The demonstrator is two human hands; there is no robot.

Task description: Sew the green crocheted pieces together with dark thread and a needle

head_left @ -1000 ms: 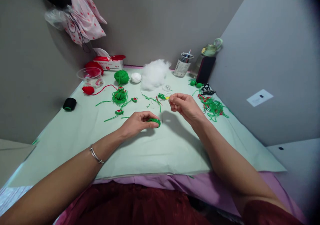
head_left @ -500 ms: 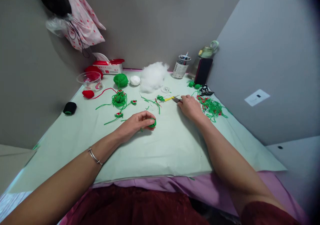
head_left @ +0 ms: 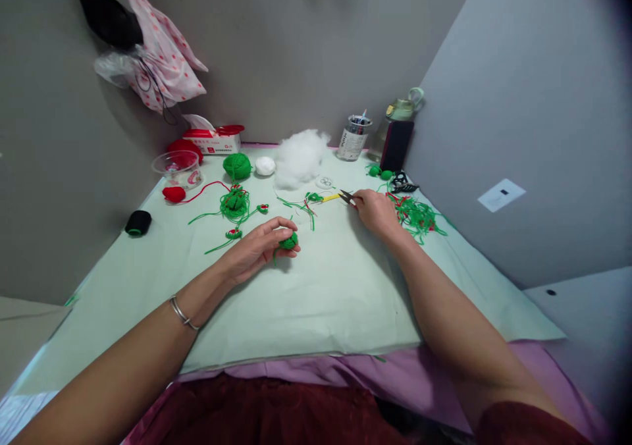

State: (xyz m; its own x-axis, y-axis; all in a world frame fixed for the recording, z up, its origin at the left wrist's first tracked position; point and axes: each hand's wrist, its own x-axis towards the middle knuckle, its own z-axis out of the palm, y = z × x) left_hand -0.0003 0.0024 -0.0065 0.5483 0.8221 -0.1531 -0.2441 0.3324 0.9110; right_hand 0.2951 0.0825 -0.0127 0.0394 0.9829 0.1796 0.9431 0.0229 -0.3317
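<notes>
Between the thumb and fingers of my left hand (head_left: pixel 261 247) is a small green crocheted piece (head_left: pixel 289 241), with a yarn tail hanging below it. My right hand (head_left: pixel 376 213) grips small dark scissors (head_left: pixel 347 198), whose blades point left and stand apart. Just left of the blades lies a yellow tool (head_left: pixel 331 197), beside a small green piece (head_left: pixel 313 197) and cut green and red yarn ends (head_left: pixel 301 205). Further left on the table are a green yarn bundle (head_left: pixel 234 203) and two small red and green pieces (head_left: pixel 263 209).
At the back stand a green yarn ball (head_left: pixel 237 166), white stuffing (head_left: pixel 300 158), a pen jar (head_left: pixel 354 139) and a phone (head_left: pixel 397 145) against a bottle. Yarn scraps (head_left: pixel 417 217) lie right of my right hand. A black spool (head_left: pixel 138 223) sits at the left edge.
My left hand has moved slightly left and turned, showing more of the green piece. The scissors in my right hand have come up from the table area, their blades now visibly apart.
</notes>
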